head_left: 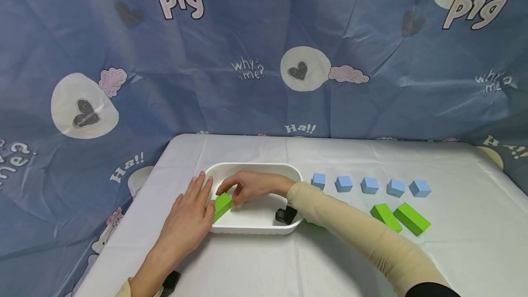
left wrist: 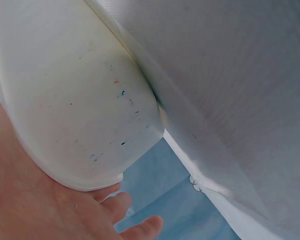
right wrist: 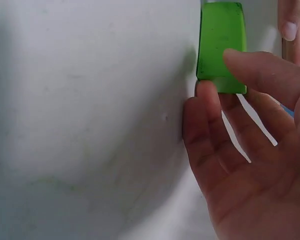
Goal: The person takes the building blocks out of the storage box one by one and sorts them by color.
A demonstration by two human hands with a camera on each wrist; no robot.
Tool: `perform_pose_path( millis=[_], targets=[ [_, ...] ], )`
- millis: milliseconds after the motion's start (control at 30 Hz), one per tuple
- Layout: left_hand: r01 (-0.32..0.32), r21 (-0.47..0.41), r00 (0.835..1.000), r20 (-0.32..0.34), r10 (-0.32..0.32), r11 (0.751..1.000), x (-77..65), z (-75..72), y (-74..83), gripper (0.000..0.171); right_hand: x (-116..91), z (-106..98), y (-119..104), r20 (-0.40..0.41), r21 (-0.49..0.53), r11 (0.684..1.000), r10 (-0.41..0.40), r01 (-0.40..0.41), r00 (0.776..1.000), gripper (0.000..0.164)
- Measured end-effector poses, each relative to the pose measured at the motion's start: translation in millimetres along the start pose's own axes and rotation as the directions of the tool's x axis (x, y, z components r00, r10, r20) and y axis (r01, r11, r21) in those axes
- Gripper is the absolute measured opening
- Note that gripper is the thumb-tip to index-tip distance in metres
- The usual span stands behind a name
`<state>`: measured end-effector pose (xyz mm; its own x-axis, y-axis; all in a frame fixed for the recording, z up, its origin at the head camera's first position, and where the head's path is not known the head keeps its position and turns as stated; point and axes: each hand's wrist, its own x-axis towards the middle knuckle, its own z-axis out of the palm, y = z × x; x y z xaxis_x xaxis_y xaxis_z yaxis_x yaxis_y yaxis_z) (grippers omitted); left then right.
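In the head view, a white tray [head_left: 264, 230] stands left of the middle of the table. My right hand [head_left: 253, 186] reaches into its left end and pinches a green block [head_left: 223, 205] between thumb and fingers. The right wrist view shows the thumb against one face of this green block [right wrist: 222, 37] and fingertips at its lower end and behind. My left hand [head_left: 185, 223] lies along the tray's left rim with its fingers straight, next to the block. From the left wrist, the tray's outer wall [left wrist: 90, 110] is visible against this hand [left wrist: 55, 200].
Several light blue cubes [head_left: 370, 185] form a row right of the tray. Nearer lie two green blocks [head_left: 412, 219], and another green piece [head_left: 315, 225] is mostly hidden under my right sleeve [head_left: 350, 228]. A patterned blue cloth [head_left: 255, 104] hangs behind the white-covered table.
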<state>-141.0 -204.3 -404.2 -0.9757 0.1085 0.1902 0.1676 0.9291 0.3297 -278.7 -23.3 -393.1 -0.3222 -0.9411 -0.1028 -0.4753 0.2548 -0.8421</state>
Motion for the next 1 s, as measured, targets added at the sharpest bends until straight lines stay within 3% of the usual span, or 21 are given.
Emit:
perform_pose_path(
  millis=[200,633,1000],
  targets=[
    [-0.004,0.018,1.0,-0.019,0.005,1.0,0.9,-0.9,0.8,0.056,1,1,0,-0.026,0.006,1.0,0.003,-0.003,1.0,0.032],
    [-0.001,0.025,1.0,-0.013,0.002,1.0,0.6,0.5,0.9,0.056,-4,-4,-1,-0.047,0.061,0.998,-0.029,0.032,0.998,0.032],
    [-0.002,0.019,1.0,-0.027,0.003,1.0,-0.8,-0.9,1.7,0.055,-15,-19,-24,-0.048,0.052,0.998,0.032,-0.029,0.998,0.032]
  ],
)
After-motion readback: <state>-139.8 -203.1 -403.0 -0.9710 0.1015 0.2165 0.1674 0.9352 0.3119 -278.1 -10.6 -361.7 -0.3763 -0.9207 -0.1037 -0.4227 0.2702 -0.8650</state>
